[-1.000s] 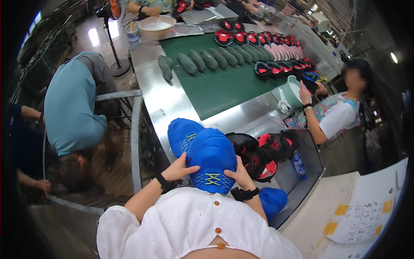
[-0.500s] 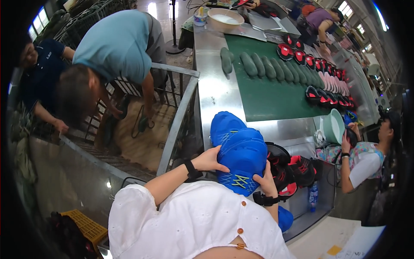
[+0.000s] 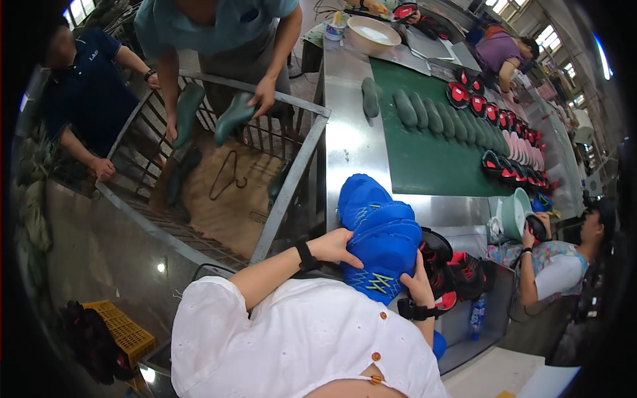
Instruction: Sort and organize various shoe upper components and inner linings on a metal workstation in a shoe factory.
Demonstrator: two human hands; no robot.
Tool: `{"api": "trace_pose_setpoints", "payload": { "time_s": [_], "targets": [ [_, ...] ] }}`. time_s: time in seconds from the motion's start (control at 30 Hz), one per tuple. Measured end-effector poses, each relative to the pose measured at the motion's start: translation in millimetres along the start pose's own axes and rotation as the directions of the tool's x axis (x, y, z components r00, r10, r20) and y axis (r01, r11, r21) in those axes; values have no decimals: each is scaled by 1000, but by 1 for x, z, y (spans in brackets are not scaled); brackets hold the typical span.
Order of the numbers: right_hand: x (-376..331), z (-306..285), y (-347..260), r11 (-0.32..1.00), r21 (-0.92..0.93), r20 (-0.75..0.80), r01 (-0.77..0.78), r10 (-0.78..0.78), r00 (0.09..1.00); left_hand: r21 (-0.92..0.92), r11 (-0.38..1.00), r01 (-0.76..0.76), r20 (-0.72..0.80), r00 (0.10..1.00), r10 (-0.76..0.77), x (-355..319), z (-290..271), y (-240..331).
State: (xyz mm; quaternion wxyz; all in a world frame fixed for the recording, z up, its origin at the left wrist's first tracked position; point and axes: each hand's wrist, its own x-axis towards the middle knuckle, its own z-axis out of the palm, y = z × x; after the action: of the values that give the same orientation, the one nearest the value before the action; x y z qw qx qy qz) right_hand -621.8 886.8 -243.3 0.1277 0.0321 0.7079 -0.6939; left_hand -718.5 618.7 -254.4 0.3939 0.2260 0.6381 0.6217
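A stack of blue shoe uppers (image 3: 383, 251) with yellow-green and pale criss-cross lacing leans against my front at the metal table's near edge. My left hand (image 3: 334, 247) grips its left side, thumb on top. My right hand (image 3: 419, 286) holds the right side, thumb over the upper nearest me. The fingers beneath are hidden. Just right of the stack lie several black and red shoe uppers (image 3: 471, 270). Part of another blue piece (image 3: 439, 345) shows below my right wrist.
A green conveyor belt (image 3: 424, 162) carries green shoe lasts (image 3: 446, 121), pink insoles and black-red uppers. At left, a metal cage cart (image 3: 279, 199) holds lasts and a hanger; a co-worker (image 3: 219, 26) leans over it. Another co-worker (image 3: 551, 259) sits at right beside a pale green basin (image 3: 517, 211).
The co-worker at the cart has risen from bending and now lifts a green last in each hand. My view has shifted slightly; both my hands keep their hold on the blue uppers.
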Motion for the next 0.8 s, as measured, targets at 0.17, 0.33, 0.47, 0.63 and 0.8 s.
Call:
{"api": "trace_pose_setpoints", "payload": {
  "time_s": [0.17, 0.33, 0.47, 0.63, 0.8],
  "targets": [
    [-1, -32, 23, 991, -17, -146, -133, 129, 981, -3, 1000, -8, -32, 999, 8, -3, -2, 0],
    [-3, -53, 47, 933, -329, -273, -145, 53, 960, -148, 989, -2, -116, 993, -15, -9, -11, -9],
    [-2, -44, 38, 815, -557, -352, -160, -58, 934, -405, 883, -238, -410, 910, 57, -32, -57, -16],
    [-5, -56, 42, 807, -550, -449, -216, -68, 891, -578, 800, -163, -245, 969, 20, -85, -126, -9],
    [-6, -81, 51, 804, -554, -559, -216, -167, 812, -619, 770, 154, -14, 978, -207, -120, -122, -19]
  ]
}}
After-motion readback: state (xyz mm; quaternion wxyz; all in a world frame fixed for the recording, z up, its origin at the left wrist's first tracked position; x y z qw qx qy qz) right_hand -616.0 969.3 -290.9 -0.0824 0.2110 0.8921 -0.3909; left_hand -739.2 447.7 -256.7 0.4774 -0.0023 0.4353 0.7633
